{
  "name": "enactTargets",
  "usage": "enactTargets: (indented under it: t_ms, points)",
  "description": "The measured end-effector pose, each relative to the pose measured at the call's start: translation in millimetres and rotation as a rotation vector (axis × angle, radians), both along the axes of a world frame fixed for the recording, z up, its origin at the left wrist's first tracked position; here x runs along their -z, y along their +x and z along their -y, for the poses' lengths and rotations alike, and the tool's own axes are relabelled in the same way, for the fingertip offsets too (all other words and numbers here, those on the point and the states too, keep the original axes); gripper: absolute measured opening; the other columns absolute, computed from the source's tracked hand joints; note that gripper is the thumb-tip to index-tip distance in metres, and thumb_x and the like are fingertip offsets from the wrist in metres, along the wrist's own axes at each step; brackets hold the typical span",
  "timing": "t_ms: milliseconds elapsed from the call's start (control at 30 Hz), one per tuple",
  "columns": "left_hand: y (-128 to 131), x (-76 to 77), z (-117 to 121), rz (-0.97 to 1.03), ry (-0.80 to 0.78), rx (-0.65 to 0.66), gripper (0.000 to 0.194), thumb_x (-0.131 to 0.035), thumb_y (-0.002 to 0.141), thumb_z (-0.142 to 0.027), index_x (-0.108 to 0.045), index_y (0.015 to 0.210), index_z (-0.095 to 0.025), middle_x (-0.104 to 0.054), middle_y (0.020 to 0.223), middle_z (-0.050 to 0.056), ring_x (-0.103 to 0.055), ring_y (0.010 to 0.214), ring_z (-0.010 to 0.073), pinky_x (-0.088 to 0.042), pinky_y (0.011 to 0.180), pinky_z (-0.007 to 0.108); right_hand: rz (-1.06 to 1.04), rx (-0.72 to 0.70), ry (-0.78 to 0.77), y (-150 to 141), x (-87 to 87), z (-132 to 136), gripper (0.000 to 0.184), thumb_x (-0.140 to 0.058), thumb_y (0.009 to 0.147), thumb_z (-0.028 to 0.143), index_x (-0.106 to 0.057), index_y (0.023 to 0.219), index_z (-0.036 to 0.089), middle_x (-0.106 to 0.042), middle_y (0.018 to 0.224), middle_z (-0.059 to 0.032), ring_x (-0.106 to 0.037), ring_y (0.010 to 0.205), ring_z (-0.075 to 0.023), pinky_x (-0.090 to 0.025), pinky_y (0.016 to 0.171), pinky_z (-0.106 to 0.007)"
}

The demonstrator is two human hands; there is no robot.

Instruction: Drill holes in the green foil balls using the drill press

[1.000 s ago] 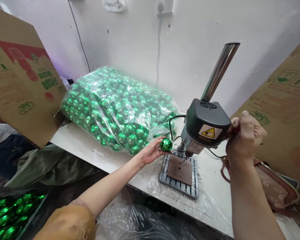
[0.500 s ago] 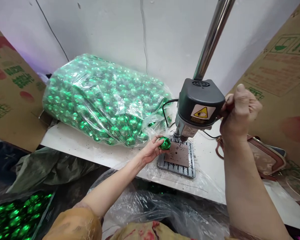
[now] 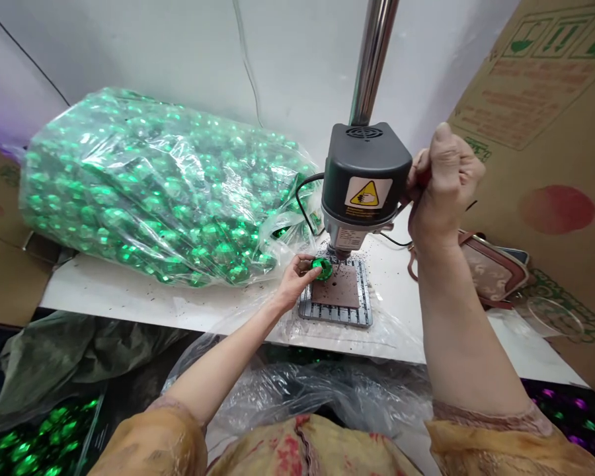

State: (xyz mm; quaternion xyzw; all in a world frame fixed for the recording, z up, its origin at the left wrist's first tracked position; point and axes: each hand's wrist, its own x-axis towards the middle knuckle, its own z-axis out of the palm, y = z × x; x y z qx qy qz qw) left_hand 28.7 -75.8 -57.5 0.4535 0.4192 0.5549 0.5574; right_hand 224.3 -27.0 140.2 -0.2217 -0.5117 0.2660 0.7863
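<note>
Between its thumb and fingers, my left hand [image 3: 297, 281] pinches a shiny green faceted ball [image 3: 322, 268], just left of the drill bit. A black bench drill press [image 3: 367, 178] with a yellow warning label stands on a chrome column. My right hand [image 3: 446, 178] is closed around the drill's feed handle [image 3: 420, 182], which its fingers mostly hide. Below the bit, a brown board [image 3: 340, 291] with a small dark hole rests on the slotted metal base [image 3: 334, 317]. Dark shavings are scattered over the board and base.
A big clear plastic bag [image 3: 158, 192] of green balls fills the table's left side. More green balls [image 3: 39, 439] sit at lower left. Cardboard boxes [image 3: 550, 152] flank the table [image 3: 129, 301]. A brown-trimmed purse [image 3: 493, 268] and a clear plastic cup [image 3: 555, 317] are at right.
The camera view has swung to the right, so things appear shifted left. The green ball has turned in my left hand and now shows a dark opening. My right hand still grips the handle.
</note>
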Motion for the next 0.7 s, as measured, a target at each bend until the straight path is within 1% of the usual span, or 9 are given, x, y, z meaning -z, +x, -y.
enactTargets:
  t_ms: [100,200,300,467,600,700]
  points:
    - [4.0,5.8,-2.1,-0.053,0.026,0.009,0.053,-0.087,0.067,-0.046,-0.058,0.102,-0.019,-0.070,0.090,0.002,-0.064,0.087,0.0162,-0.047,0.081,0.029,0.000,0.002,-0.011,-0.3,-0.3,0.2,0.047,-0.067,0.075,0.055,-0.044,0.052,0.021,-0.041,0.041,0.0058,-0.033,0.032,-0.0045,-0.020,0.031,-0.024]
    - [6.9,9.2,-4.3,-0.088,0.067,0.034,0.052,-0.086,0.068,-0.044,-0.058,0.103,-0.019,-0.070,0.094,0.003,-0.065,0.090,0.0171,-0.048,0.081,0.030,-0.012,-0.005,-0.002,-1.3,-0.9,1.0,0.050,-0.068,0.075,0.057,-0.043,0.051,0.021,-0.041,0.040,0.0055,-0.033,0.032,-0.0047,-0.020,0.031,-0.024]
    - [9.2,11.4,-6.2,-0.158,0.106,0.034,0.051,-0.085,0.069,-0.043,-0.059,0.106,-0.019,-0.071,0.101,0.006,-0.065,0.097,0.0198,-0.048,0.088,0.034,-0.011,-0.009,0.003,-2.0,-1.0,1.7,0.052,-0.067,0.076,0.057,-0.041,0.051,0.021,-0.039,0.040,0.0057,-0.033,0.032,-0.0048,-0.020,0.031,-0.024]
    - [10.7,15.0,-8.1,-0.251,0.137,0.033,0.054,-0.084,0.070,-0.043,-0.063,0.113,-0.018,-0.069,0.119,0.012,-0.064,0.114,0.0276,-0.047,0.099,0.042,0.001,-0.015,0.019,-1.7,1.2,-0.7,0.047,-0.061,0.083,0.050,-0.041,0.053,0.020,-0.040,0.040,0.0062,-0.033,0.032,-0.0039,-0.020,0.032,-0.022]
    - [8.6,16.2,-8.8,-0.353,0.187,0.063,0.058,-0.083,0.072,-0.042,-0.064,0.122,-0.019,-0.066,0.127,0.012,-0.060,0.120,0.0301,-0.045,0.103,0.044,0.005,-0.008,0.022,-1.2,2.6,-3.6,0.051,-0.063,0.081,0.057,-0.040,0.053,0.020,-0.040,0.041,0.0064,-0.032,0.032,-0.0037,-0.020,0.033,-0.022]
    - [8.9,14.6,-6.4,-0.433,0.232,0.087,0.055,-0.083,0.072,-0.040,-0.065,0.120,-0.020,-0.066,0.125,0.011,-0.059,0.119,0.0298,-0.043,0.106,0.045,0.044,0.011,-0.013,-0.8,2.0,-2.9,0.055,-0.064,0.076,0.065,-0.040,0.053,0.021,-0.039,0.042,0.0067,-0.032,0.033,-0.0043,-0.022,0.034,-0.024]
